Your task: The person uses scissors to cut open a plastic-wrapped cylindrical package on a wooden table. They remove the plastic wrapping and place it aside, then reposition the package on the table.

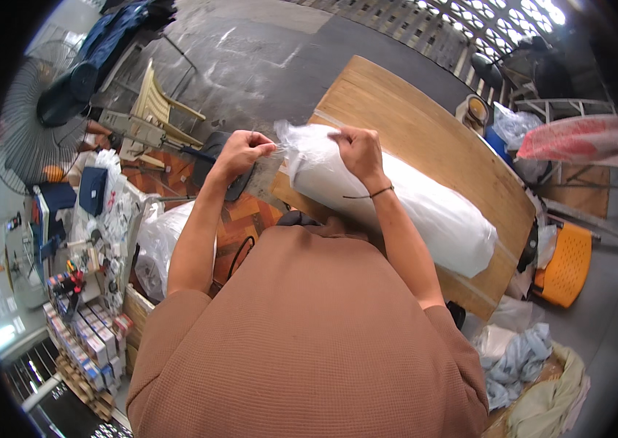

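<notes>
A long white roll [418, 197] in clear plastic wrap [301, 140] lies slantwise on a wooden table [374, 91]. At its left end the plastic is bunched and stretches out toward my left hand [243, 155]. Thumb and fingertips of that hand are pinched together on a thin strand of it, just off the table's left edge. My right hand [361, 155] is closed over the upper side of the roll near the same end, its curled fingers gripping the wrap. Its fingertips are partly hidden. A dark cord bracelet circles the right wrist.
To the left stand a cream plastic chair [159, 109], a large fan [35, 124] and a clear plastic bag [159, 244]. Stacked small boxes [93, 332] fill the lower left. At right are an orange chair [564, 264] and a heap of cloth [524, 365].
</notes>
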`<state>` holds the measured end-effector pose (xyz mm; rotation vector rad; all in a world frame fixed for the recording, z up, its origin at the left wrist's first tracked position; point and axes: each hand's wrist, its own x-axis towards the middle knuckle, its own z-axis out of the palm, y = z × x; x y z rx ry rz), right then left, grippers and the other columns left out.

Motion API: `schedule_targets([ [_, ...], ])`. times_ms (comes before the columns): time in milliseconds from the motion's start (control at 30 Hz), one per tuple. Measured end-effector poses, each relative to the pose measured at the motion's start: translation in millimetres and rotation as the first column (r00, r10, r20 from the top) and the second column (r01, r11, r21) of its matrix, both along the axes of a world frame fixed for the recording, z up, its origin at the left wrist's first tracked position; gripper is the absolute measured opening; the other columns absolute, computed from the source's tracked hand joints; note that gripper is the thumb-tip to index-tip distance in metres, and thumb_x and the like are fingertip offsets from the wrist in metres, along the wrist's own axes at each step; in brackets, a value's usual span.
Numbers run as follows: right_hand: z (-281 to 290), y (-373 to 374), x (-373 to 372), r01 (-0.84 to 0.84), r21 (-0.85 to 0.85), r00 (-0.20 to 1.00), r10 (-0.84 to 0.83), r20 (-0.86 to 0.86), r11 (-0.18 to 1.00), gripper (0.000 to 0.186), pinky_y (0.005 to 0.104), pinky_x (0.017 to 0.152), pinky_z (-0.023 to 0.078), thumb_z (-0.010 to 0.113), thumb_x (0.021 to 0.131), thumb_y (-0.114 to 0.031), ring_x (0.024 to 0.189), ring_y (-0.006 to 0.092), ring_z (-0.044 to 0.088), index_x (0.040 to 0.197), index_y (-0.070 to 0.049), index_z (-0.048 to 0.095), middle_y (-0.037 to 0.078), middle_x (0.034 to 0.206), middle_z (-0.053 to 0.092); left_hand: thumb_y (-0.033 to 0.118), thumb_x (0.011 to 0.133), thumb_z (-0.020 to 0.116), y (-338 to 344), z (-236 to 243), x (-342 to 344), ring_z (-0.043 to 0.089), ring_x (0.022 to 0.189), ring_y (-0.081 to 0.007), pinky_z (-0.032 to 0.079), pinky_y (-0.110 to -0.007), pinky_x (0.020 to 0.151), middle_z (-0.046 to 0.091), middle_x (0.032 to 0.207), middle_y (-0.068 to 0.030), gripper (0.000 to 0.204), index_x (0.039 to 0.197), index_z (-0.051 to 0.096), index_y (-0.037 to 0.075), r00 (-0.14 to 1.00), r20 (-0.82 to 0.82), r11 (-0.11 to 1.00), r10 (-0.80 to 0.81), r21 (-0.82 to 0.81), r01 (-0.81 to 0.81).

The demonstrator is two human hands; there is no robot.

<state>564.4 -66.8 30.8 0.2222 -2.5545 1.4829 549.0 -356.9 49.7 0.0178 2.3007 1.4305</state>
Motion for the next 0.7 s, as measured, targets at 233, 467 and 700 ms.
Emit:
schedule_targets([
  [233, 42.6, 21.1, -24.4, 0.047, -0.077, 0.997, -0.052, -0.059, 0.996, 0.02, 0.0312, 0.051, 0.037, 0.073, 0.093, -0.013, 0.053, 0.0102, 0.039, 0.083, 0.004, 0.073, 0.013, 0.055, 0.045, 0.012, 0.094, 0.072, 15.3, 121.9, -8.0, 0.062, 0.078, -0.0097, 0.049, -0.027, 0.075, 0.071, 0.082, -0.0031, 0.014, 0.096, 0.077, -0.002, 0.979, -0.167, 0.985, -0.113, 0.107, 0.132],
  [467, 81.6, 59.3, -4.1, -0.017, -0.23, 1.0, 0.017, -0.003, 0.973, 0.014, 0.0263, 0.054, 0.04, 0.076, 0.093, -0.016, 0.059, 0.0055, 0.046, 0.096, -0.002, 0.079, 0.001, 0.065, 0.066, 0.009, 0.092, 0.071, 23.4, 153.2, 4.4, 0.062, 0.076, -0.0106, 0.049, -0.026, 0.074, 0.07, 0.08, -0.0045, 0.015, 0.096, 0.075, -0.005, 0.977, -0.182, 0.993, -0.114, 0.021, 0.119],
  [700, 118.7, 59.0, 28.7, -0.074, -0.176, 0.997, 0.066, -0.05, 0.982, 0.013, 0.0256, 0.052, 0.038, 0.079, 0.091, -0.015, 0.057, 0.0045, 0.045, 0.094, -0.002, 0.078, 0.0, 0.062, 0.062, 0.011, 0.093, 0.071, 42.5, 180.8, 21.0, 0.061, 0.076, -0.0081, 0.047, -0.024, 0.072, 0.069, 0.08, -0.0023, 0.016, 0.094, 0.073, -0.004, 0.963, -0.182, 0.98, -0.198, -0.066, 0.189],
])
